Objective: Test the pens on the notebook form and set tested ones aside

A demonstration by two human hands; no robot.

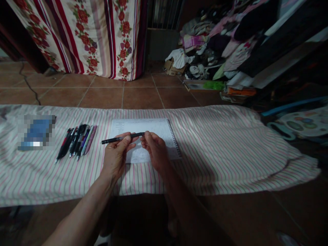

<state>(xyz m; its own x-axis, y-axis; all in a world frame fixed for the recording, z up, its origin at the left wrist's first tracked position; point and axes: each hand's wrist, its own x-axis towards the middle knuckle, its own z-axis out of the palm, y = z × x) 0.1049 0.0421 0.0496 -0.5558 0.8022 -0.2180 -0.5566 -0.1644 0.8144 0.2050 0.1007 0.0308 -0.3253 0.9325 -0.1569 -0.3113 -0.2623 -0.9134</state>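
Note:
A black pen [116, 139] is held level above a spiral notebook [159, 126] by both of my hands. My left hand [118, 152] pinches its barrel near the middle between thumb and fingers. At the pen's right end, the fingertips of my right hand [155, 147] close on the tip. The notebook lies open at a page with faint writing, its wire binding along the right side. My hands and wrists hide part of the page. Left of the notebook, several pens [77, 141] lie side by side in a loose row.
A blurred-out blue rectangular item [38, 131] rests at the left of the striped cloth [217, 147] covering the table. Beyond are a tiled floor [107, 95], a floral curtain [87, 34] and a heap of clothes [212, 44]. A patterned chair-like object [304, 121] stands at the right.

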